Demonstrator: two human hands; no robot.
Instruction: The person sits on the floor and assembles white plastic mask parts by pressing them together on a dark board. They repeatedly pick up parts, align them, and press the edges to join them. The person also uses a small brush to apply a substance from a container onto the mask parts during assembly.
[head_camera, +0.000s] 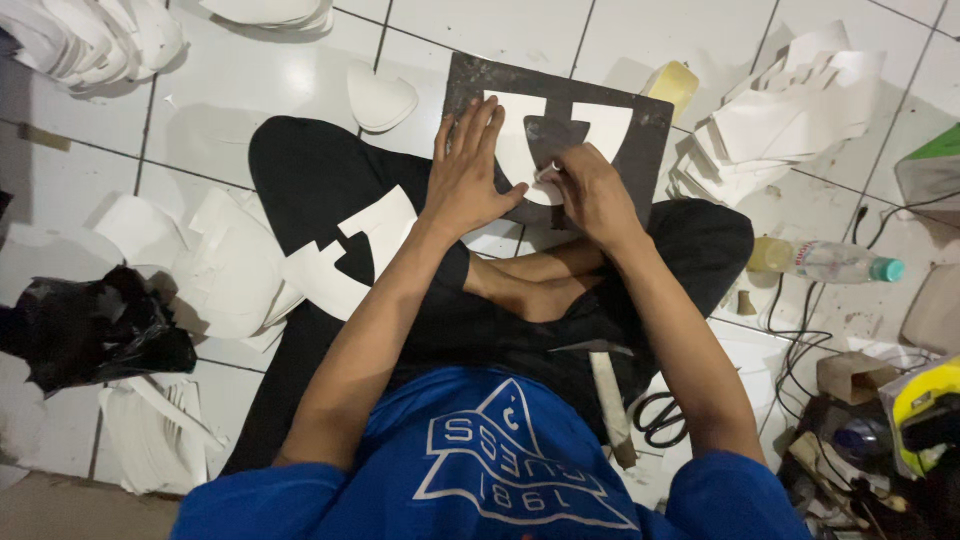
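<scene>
I sit cross-legged on a white tiled floor with a dark cutting board (640, 150) in front of my knees. A white U-shaped cut-out piece (515, 150) lies on the board. My left hand (470, 170) presses flat on the piece's left side, fingers spread. My right hand (590, 195) is closed around a small blade (553, 135) whose dark wide end rests on the middle of the white piece. Two white cut shapes (345, 255) lie on my left thigh.
Stacks of white cut pieces lie at the upper right (790, 120), left (225, 265) and lower left (150, 435). A black plastic bag (90, 330) sits left. A plastic bottle (830, 262), scissors (660, 415), cables and a knife (608, 395) lie right.
</scene>
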